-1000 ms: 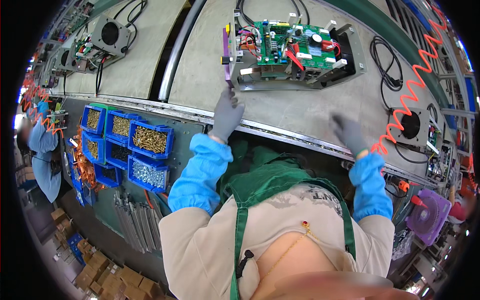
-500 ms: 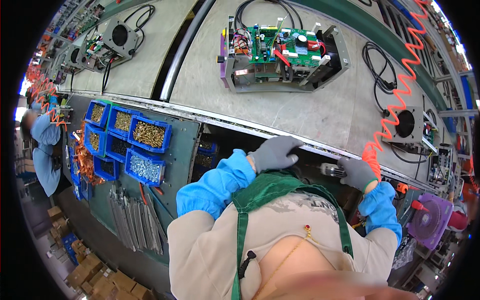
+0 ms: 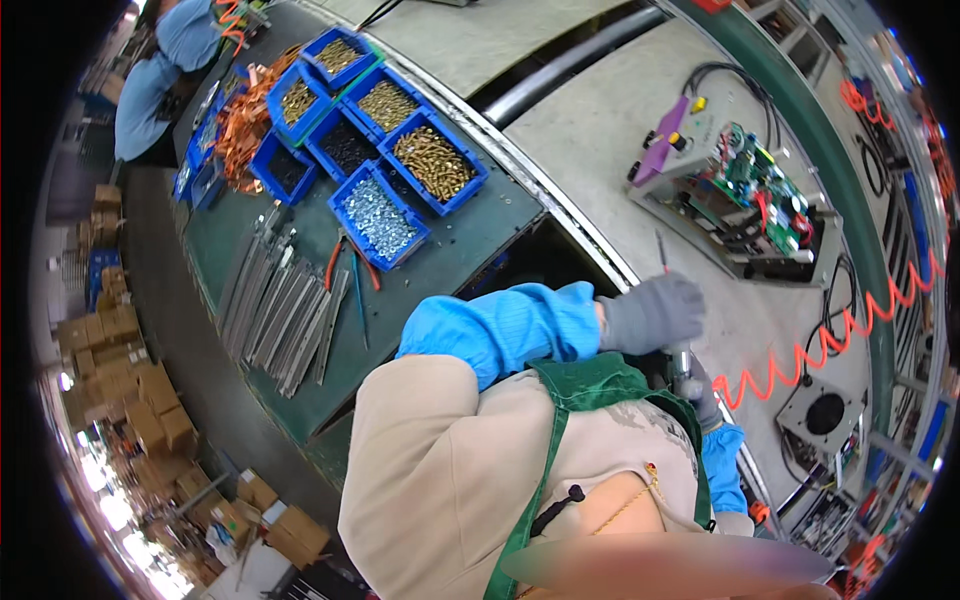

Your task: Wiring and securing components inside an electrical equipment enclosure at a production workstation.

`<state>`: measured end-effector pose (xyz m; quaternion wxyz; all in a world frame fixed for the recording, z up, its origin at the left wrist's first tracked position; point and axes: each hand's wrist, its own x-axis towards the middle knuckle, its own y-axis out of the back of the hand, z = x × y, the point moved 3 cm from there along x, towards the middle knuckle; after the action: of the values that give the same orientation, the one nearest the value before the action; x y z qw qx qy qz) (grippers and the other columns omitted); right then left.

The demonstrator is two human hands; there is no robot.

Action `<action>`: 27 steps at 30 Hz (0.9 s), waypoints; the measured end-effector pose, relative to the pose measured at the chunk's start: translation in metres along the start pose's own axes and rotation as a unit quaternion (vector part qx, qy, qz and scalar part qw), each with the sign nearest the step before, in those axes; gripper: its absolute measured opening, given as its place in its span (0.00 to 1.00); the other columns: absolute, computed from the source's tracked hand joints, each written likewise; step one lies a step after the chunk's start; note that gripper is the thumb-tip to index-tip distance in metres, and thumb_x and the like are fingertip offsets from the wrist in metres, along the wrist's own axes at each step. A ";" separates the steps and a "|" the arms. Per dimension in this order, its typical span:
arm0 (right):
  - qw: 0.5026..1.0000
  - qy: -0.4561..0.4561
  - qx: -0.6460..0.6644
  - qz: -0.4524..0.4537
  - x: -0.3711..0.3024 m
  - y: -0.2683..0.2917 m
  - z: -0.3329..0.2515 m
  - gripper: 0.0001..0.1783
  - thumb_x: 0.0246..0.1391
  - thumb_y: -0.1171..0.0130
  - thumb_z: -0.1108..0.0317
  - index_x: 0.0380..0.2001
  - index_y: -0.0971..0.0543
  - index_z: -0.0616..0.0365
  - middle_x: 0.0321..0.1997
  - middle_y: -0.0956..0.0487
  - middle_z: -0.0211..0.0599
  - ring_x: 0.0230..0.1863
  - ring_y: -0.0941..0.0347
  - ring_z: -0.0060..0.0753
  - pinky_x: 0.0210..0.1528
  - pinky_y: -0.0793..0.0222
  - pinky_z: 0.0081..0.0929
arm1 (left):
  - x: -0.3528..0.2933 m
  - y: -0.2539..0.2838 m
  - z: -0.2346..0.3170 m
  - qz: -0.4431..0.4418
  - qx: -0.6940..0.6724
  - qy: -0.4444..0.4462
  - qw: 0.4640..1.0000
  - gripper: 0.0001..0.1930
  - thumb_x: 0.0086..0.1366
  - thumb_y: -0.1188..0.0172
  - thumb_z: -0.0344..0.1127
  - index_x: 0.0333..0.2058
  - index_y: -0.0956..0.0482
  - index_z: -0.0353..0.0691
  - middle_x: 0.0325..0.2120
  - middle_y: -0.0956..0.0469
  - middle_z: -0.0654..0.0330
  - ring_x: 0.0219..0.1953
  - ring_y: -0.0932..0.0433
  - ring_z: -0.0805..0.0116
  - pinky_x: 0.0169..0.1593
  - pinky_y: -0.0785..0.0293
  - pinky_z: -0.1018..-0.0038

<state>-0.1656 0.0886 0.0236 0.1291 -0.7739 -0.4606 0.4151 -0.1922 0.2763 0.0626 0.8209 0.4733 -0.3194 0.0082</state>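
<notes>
Gripping a silver driver (image 3: 682, 360) near its front, the left hand (image 3: 655, 313) is curled closed by the bench's metal edge (image 3: 565, 207), the slim bit (image 3: 661, 248) showing against the grey benchtop (image 3: 598, 130); the right hand (image 3: 703, 400), partly hidden, is wrapped around the driver's rear. Beyond, the circuit-board unit (image 3: 762, 192) stands back from that edge, a bare strip between, while an orange coiled hose (image 3: 722, 392) crosses to the right.

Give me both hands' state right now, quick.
Left grey-gloved hand: closed, holding a thin dark rod.
Right grey-gloved hand: partly hidden, closed on a silver cylindrical metal tool.
</notes>
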 end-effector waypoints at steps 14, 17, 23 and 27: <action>0.986 -0.069 -0.146 0.034 0.040 -0.033 -0.032 0.48 0.32 0.33 0.46 0.56 0.36 0.59 0.26 0.24 0.37 0.22 0.27 0.28 0.27 0.28 0.25 | -0.243 0.167 -0.191 -0.038 0.346 0.611 0.711 0.12 0.59 0.42 0.41 0.43 0.19 0.56 0.38 0.22 0.66 0.43 0.25 0.61 0.46 0.30 0.62; 0.981 -0.074 -0.180 0.021 0.044 -0.040 -0.038 0.48 0.32 0.32 0.46 0.55 0.36 0.60 0.25 0.24 0.37 0.22 0.27 0.27 0.27 0.29 0.23 | -0.237 0.163 -0.190 -0.085 0.384 0.577 0.716 0.13 0.60 0.44 0.39 0.44 0.20 0.56 0.37 0.21 0.66 0.44 0.25 0.61 0.45 0.30 0.62; 0.975 -0.068 -0.211 0.005 0.047 -0.042 -0.037 0.47 0.31 0.33 0.46 0.54 0.35 0.61 0.25 0.24 0.38 0.22 0.27 0.27 0.27 0.30 0.22 | -0.233 0.167 -0.192 -0.112 0.368 0.573 0.724 0.14 0.62 0.47 0.36 0.46 0.22 0.54 0.39 0.21 0.65 0.45 0.25 0.60 0.45 0.29 0.62; 0.973 -0.063 -0.221 0.000 0.045 -0.039 -0.035 0.47 0.32 0.33 0.45 0.53 0.35 0.61 0.25 0.25 0.38 0.23 0.27 0.27 0.27 0.30 0.23 | -0.227 0.168 -0.183 -0.116 0.349 0.607 0.705 0.14 0.61 0.44 0.39 0.46 0.22 0.54 0.42 0.22 0.61 0.47 0.25 0.59 0.49 0.29 0.62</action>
<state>-0.1521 0.1529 0.0445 -0.0744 -0.7555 -0.5486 0.3503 -0.3307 0.5781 0.0079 0.6084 0.6519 0.3305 0.3094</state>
